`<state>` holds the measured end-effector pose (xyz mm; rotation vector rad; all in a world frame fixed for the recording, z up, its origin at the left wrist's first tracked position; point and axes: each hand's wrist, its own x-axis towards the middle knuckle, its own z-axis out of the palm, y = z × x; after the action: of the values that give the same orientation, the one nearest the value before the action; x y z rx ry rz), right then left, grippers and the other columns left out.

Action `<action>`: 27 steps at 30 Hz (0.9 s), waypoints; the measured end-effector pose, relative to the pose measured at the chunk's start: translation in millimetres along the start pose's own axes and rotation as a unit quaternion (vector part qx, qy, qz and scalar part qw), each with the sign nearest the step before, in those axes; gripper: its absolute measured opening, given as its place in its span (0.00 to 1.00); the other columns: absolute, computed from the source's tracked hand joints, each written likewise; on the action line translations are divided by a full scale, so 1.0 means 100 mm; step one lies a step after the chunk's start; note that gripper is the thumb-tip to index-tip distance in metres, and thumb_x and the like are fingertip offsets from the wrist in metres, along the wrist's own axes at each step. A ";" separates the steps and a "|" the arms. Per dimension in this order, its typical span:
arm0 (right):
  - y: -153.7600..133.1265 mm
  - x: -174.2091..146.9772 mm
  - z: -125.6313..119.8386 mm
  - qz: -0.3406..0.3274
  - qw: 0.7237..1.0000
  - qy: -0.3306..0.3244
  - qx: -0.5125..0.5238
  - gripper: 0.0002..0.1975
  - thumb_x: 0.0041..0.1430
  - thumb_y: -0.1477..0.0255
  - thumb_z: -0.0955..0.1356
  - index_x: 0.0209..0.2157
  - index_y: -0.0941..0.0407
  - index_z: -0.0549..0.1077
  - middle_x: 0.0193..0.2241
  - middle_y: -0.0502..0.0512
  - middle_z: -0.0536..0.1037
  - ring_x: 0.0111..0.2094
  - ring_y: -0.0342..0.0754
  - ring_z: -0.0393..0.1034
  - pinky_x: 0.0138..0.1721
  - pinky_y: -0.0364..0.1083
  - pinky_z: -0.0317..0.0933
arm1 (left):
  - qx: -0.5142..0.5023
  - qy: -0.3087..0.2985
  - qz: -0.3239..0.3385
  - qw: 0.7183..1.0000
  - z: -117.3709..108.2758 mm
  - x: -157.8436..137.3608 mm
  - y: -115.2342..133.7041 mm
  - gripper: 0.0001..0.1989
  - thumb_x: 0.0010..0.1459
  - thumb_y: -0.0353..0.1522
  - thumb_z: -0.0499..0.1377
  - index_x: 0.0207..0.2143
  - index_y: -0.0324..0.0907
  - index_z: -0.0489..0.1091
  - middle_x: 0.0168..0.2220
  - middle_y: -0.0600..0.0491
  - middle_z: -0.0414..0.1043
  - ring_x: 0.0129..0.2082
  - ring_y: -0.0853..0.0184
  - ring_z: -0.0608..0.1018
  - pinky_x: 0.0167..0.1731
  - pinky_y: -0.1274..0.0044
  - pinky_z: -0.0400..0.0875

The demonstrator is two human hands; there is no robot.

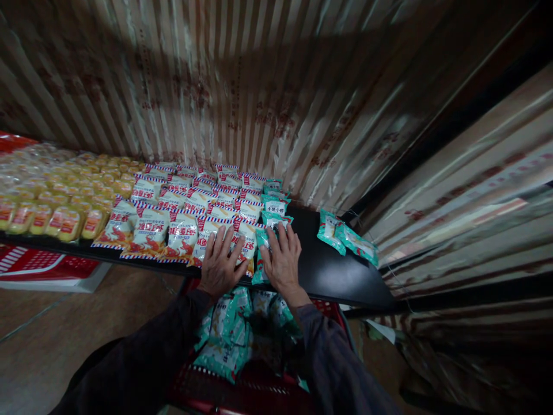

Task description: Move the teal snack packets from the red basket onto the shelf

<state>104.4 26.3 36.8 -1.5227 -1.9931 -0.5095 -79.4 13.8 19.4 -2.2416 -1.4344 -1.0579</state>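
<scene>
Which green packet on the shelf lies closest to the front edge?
The front packet of the green column, partly covered by the right hand; the column's others lie farther back, and two more packets lie off to the right.

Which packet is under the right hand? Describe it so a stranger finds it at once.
On the black shelf, find the green packets lined front to back, directly right of the white packets. You want the front green packet, at the near edge. Unlike those behind, it has the right hand over much of its face.

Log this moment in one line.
left hand: open, on white packets | right hand: open, on green packet | red basket below black shelf: more green packets
</scene>
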 end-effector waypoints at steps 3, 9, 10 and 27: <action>-0.03 0.05 0.00 -0.005 1.000 0.003 0.008 0.23 0.63 0.63 0.63 0.58 0.54 0.65 0.64 0.63 0.58 0.67 0.59 0.41 0.62 0.62 0.45 | -0.003 -0.007 0.000 1.000 -0.01 0.00 0.00 0.28 0.58 0.42 0.58 0.59 0.41 0.64 0.64 0.41 0.56 0.67 0.49 0.52 0.63 0.56 0.50; -0.07 0.20 0.04 -0.002 1.000 -0.006 0.005 0.21 0.61 0.61 0.65 0.52 0.56 0.71 0.64 0.64 0.57 0.67 0.61 0.42 0.62 0.63 0.45 | -0.005 -0.015 0.003 1.000 -0.02 -0.02 -0.01 0.29 0.58 0.42 0.58 0.59 0.40 0.64 0.65 0.41 0.54 0.68 0.50 0.51 0.63 0.56 0.49; -0.07 0.23 0.04 -0.002 1.000 -0.009 0.005 0.21 0.61 0.61 0.65 0.52 0.56 0.72 0.64 0.64 0.58 0.67 0.61 0.42 0.62 0.63 0.45 | -0.005 -0.019 0.004 1.000 -0.02 -0.03 -0.01 0.29 0.58 0.42 0.58 0.59 0.40 0.64 0.66 0.41 0.53 0.68 0.50 0.51 0.63 0.56 0.49; -0.09 0.48 0.06 -0.005 0.998 -0.045 0.032 0.16 0.61 0.61 0.66 0.42 0.57 0.77 0.65 0.62 0.56 0.67 0.62 0.40 0.62 0.64 0.43 | 0.009 -0.019 0.011 1.000 0.03 -0.06 -0.01 0.29 0.57 0.41 0.58 0.58 0.36 0.64 0.64 0.38 0.55 0.68 0.49 0.50 0.63 0.56 0.49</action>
<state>85.2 62.8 63.3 -1.5220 -2.0661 -0.3838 -80.1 11.8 13.3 -2.2723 -1.4252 -0.9964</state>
